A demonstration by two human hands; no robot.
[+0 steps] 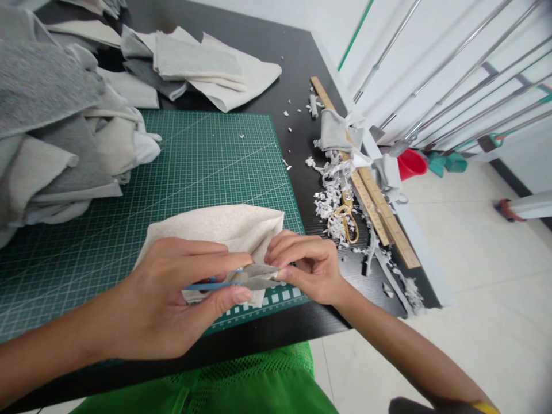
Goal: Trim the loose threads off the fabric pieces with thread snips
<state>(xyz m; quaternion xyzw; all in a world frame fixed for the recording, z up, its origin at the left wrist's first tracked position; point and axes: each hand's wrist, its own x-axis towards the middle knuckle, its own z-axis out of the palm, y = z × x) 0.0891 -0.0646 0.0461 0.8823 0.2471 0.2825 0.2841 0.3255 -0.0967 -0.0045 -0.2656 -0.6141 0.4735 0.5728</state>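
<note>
My left hand (168, 293) is closed around a small pair of thread snips (260, 277) with blue handles. Their metal blades point right, at the edge of a piece of cream cloth (211, 225). My right hand (313, 264) pinches that cloth between thumb and fingers, right beside the blade tips. The cloth lies loosely folded on the green cutting mat (207, 164), near its front edge. Whether the blades touch the cloth is hard to make out, and part of the cloth is hidden behind both hands.
A heap of grey and cream cloth pieces (56, 103) covers the left side. More folded pieces (202, 63) lie at the back. To the right are wooden rulers (371, 207), gold-handled scissors (345, 215) and white scraps (336, 172). Beyond the table, a red dustpan (411, 164) stands.
</note>
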